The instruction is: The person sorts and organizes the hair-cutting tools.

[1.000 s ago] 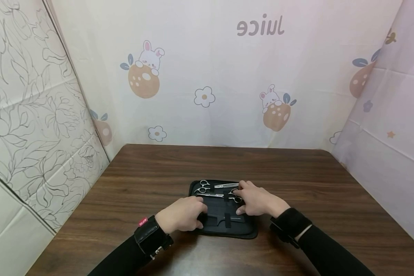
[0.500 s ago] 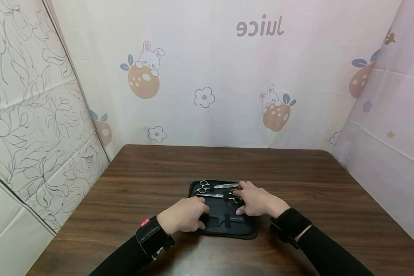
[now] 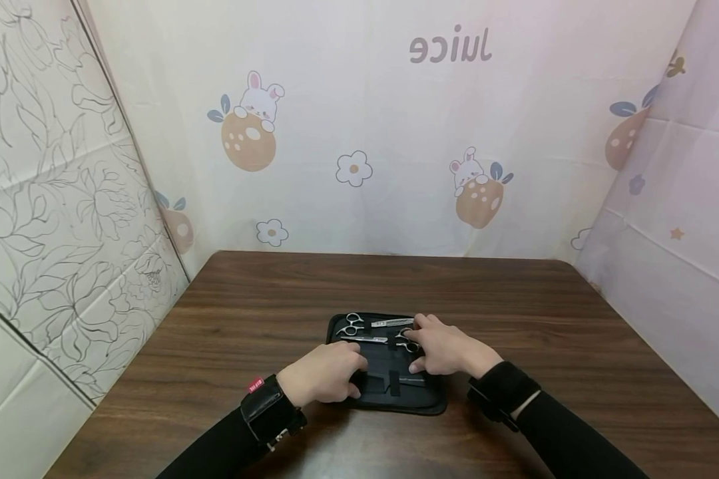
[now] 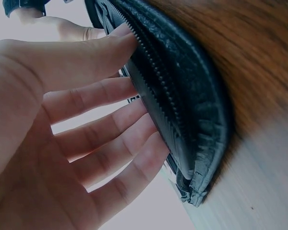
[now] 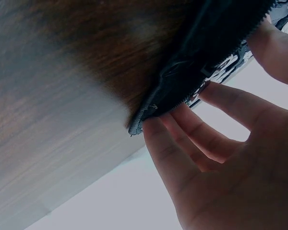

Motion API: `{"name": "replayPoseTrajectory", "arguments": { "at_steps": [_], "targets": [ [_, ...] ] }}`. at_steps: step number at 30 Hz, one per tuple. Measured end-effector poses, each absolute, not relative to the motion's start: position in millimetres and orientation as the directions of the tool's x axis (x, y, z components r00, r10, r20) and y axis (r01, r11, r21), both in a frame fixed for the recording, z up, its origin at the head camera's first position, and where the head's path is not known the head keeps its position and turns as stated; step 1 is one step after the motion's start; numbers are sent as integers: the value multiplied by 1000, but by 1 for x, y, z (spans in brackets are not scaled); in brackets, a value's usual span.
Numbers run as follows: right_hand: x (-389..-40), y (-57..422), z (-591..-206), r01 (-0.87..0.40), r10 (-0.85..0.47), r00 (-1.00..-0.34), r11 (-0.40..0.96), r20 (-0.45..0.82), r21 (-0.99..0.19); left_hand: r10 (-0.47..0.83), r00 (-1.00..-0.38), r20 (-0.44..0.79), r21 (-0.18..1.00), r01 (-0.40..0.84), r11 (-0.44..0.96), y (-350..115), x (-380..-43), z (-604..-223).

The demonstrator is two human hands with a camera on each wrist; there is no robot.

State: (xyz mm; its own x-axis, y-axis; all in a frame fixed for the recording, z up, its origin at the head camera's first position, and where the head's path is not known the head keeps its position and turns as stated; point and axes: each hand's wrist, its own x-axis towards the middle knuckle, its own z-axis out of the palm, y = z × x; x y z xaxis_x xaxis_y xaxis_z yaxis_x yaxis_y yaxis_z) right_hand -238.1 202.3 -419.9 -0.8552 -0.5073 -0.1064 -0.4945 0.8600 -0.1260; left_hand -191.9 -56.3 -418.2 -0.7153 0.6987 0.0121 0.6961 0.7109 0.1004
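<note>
A black zip case [image 3: 374, 362] lies unfolded on the brown table, with two pairs of silver scissors strapped in its far half. One of them is the pair of thinning scissors [image 3: 392, 322] along the far edge; the other pair of scissors [image 3: 368, 339] lies just nearer. A dark comb [image 3: 376, 384] lies in the near half, running under a strap [image 3: 395, 383]. My left hand [image 3: 323, 374] bends over the near left part and pinches the comb, its grip mostly hidden. My right hand [image 3: 446, 346] rests on the right edge, fingers extended by the scissors' finger rings.
The wooden table [image 3: 263, 306] extends around the case on all sides. A printed curtain [image 3: 359, 120] hangs behind it, with a floral panel [image 3: 84, 219] at the left and another curtain [image 3: 683, 219] at the right. Zipper teeth [image 4: 153, 67] run along the case rim.
My left hand has slid slightly right over the case, and the comb has shifted right with it. My right hand, the scissors and the case stay where they were.
</note>
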Motion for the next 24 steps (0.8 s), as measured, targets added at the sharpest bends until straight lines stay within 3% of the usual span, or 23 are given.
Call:
{"name": "replayPoseTrajectory", "arguments": {
  "at_steps": [11,24],
  "targets": [
    [-239,203,-421,-499,-513,-852,856,-103,-131,699,-715,22,82,698,711,-55,-194,-422],
    [-237,203,-419,-495,-510,-853,858,-108,-139,692,-721,6,152,685,712,-69,-193,-421]
  ]
}}
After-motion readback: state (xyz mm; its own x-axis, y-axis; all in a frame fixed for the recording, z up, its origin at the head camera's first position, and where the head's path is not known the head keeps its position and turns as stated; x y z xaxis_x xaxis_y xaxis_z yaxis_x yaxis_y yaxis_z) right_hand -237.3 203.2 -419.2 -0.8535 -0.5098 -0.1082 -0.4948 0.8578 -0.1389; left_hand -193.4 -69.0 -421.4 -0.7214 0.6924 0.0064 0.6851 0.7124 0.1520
